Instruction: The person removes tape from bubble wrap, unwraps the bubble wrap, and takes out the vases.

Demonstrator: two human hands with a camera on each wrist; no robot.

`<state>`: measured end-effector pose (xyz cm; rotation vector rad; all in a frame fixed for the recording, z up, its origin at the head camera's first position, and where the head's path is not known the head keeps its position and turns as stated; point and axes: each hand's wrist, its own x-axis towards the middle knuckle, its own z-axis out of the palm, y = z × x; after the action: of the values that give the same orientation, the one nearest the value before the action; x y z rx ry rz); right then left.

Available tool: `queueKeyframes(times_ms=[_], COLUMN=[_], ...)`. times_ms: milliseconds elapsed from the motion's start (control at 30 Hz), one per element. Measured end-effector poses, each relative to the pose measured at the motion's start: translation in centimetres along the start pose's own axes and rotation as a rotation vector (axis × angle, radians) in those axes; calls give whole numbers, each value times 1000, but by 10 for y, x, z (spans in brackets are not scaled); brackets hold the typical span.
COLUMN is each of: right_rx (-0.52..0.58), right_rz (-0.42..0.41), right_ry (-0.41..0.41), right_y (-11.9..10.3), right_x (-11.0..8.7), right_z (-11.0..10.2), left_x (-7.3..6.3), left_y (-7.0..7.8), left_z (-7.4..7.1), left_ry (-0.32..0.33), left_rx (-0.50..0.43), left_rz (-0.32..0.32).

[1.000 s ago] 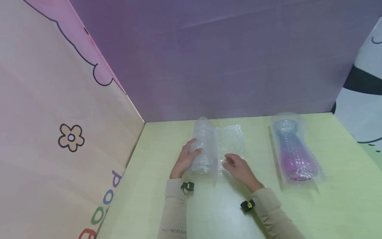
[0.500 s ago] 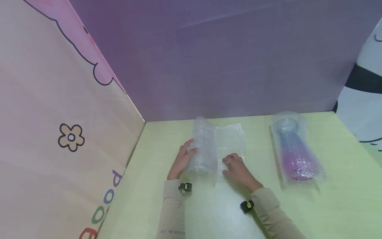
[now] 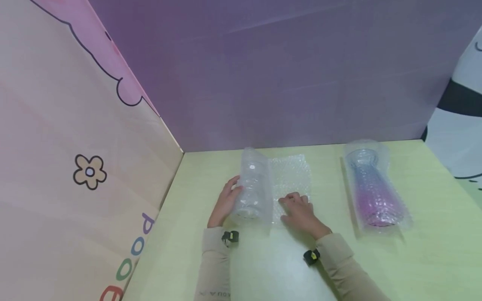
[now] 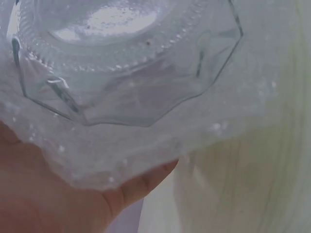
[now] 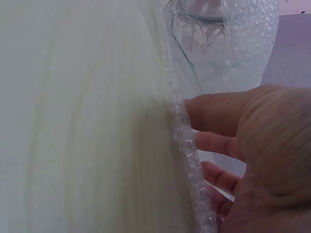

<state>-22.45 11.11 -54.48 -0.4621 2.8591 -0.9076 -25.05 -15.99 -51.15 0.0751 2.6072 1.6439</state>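
A clear glass vase [image 4: 141, 99] with a faceted base lies on its side, rolled in bubble wrap [image 3: 256, 175], in the left-centre of the head view. My left hand [image 3: 225, 205] holds the roll from its left side, thumb and fingers against the wrap. A flat flap of the bubble wrap [image 3: 291, 173] extends right of the roll. On the lower part of this flap rests my right hand [image 3: 301, 213], its fingers slightly bent. The right wrist view shows the thumb [image 5: 218, 109] touching near the wrap's edge, with the other fingers partly hidden.
A blue-to-pink vase [image 3: 374, 188] wrapped in bubble wrap lies to the right on the pale wooden table [image 3: 263, 271]. Behind the table stands a purple backdrop [image 3: 293, 83], with a printed panel [image 3: 90, 225] along the left side.
The wrapped clear vase has rolled slightly left, together with my left hand. My right hand has settled onto the bubble wrap flap with its fingers more spread.
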Motion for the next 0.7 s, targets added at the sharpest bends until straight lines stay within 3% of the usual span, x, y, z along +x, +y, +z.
queueKeyframes(times_ms=[233,467,700], right_rx=[-35,-6,-36], right_rz=[-35,-36,-34], right_ry=[16,-31,-50], right_y=[1,2,3], right_x=[-2,-3,-5], right_z=[-2,-4,-6], left_x=[-1,-4,-7], left_y=[2,7,8], left_z=[0,3,2], left_ry=[2,-44,-58], left_rx=[4,21,-2], left_rz=[-6,-55,-61])
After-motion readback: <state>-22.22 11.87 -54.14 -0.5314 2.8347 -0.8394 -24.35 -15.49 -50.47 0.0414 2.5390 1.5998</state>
